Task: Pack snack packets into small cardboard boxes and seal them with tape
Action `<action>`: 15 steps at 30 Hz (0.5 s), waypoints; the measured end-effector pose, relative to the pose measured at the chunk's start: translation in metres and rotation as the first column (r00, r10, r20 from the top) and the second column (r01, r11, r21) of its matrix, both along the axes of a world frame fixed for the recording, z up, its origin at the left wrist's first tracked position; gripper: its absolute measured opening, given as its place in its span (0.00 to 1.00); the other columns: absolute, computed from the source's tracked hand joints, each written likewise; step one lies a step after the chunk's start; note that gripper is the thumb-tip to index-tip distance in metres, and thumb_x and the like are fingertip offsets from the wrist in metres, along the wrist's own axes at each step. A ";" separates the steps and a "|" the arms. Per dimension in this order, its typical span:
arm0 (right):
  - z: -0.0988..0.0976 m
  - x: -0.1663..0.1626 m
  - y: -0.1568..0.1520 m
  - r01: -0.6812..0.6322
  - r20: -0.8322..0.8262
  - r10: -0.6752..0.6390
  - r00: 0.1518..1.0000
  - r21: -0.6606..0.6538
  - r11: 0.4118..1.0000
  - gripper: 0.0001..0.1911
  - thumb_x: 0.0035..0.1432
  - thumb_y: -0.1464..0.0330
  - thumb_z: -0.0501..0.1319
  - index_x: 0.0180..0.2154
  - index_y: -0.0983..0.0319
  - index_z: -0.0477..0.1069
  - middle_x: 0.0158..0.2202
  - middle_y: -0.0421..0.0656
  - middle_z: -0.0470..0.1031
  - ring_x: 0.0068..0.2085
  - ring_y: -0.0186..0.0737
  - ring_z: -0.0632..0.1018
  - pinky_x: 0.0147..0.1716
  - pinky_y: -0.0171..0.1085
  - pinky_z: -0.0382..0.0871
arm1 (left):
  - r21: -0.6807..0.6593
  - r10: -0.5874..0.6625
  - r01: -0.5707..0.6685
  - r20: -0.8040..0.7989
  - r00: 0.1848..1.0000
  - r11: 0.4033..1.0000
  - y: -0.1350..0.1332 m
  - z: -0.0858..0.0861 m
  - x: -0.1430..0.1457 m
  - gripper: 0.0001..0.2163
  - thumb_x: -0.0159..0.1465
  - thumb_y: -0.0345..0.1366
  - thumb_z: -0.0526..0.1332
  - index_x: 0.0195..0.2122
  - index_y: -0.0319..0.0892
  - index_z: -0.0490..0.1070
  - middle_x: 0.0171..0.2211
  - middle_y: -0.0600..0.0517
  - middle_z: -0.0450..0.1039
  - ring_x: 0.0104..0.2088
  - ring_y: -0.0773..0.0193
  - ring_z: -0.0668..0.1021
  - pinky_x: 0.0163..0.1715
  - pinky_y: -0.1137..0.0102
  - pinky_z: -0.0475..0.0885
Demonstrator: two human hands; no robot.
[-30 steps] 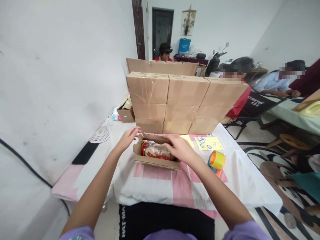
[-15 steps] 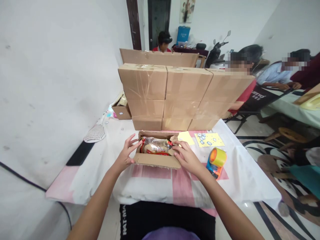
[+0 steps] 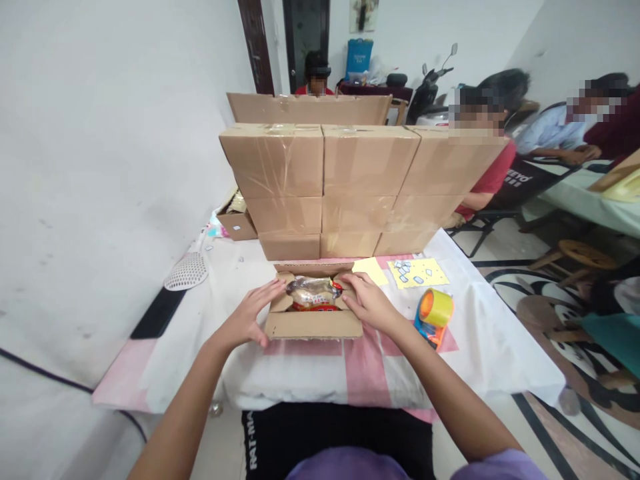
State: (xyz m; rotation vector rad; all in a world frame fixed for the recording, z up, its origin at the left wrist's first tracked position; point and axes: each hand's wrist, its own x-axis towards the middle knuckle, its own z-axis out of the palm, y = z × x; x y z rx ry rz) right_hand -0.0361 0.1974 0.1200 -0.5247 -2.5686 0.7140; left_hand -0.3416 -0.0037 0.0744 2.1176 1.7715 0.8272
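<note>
A small open cardboard box [image 3: 313, 325] sits on the table in front of me, with a packaged snack [image 3: 313, 294] lying inside. My left hand [image 3: 249, 318] rests flat against the box's left side flap, fingers stretched out. My right hand [image 3: 369, 303] presses on the right side flap, fingers extended and together. Both side flaps are partly folded inward over the snack.
A wall of sealed cardboard boxes [image 3: 360, 187] stands behind the small box. A tape dispenser with yellow tape [image 3: 433, 317] and a yellow sticker sheet [image 3: 417, 272] lie to the right. A white mesh swatter [image 3: 187, 271] lies at left. People sit at tables beyond.
My hands moved from above the box down to its two sides, and the side flaps have folded inward. The view has shifted slightly down.
</note>
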 end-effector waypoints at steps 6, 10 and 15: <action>-0.005 0.001 0.002 0.040 -0.006 -0.041 0.999 -0.049 0.998 0.19 0.68 0.69 0.55 0.59 0.60 0.68 0.55 0.53 0.73 0.57 0.50 0.72 0.58 0.51 0.68 | 0.011 0.119 -0.118 -0.116 0.986 0.993 0.005 0.016 0.008 0.52 0.52 0.71 0.62 0.72 0.48 0.52 0.66 0.38 0.66 0.66 0.40 0.68 0.65 0.49 0.57; -0.013 -0.001 0.005 0.197 -0.251 -0.239 0.938 -0.180 0.964 0.17 0.72 0.66 0.50 0.58 0.61 0.65 0.52 0.52 0.75 0.56 0.48 0.74 0.59 0.50 0.68 | 0.058 0.448 -0.462 0.169 0.878 0.885 0.022 0.010 0.027 0.41 0.62 0.56 0.64 0.71 0.48 0.50 0.52 0.44 0.77 0.55 0.49 0.78 0.55 0.53 0.70; -0.012 -0.013 0.002 0.228 -0.328 -0.271 0.905 -0.162 0.960 0.22 0.70 0.63 0.53 0.62 0.62 0.61 0.59 0.54 0.71 0.60 0.48 0.72 0.60 0.48 0.67 | 0.227 0.518 -0.502 -0.017 0.855 0.835 0.029 0.010 0.034 0.40 0.63 0.53 0.63 0.72 0.44 0.49 0.68 0.35 0.59 0.65 0.42 0.68 0.59 0.48 0.68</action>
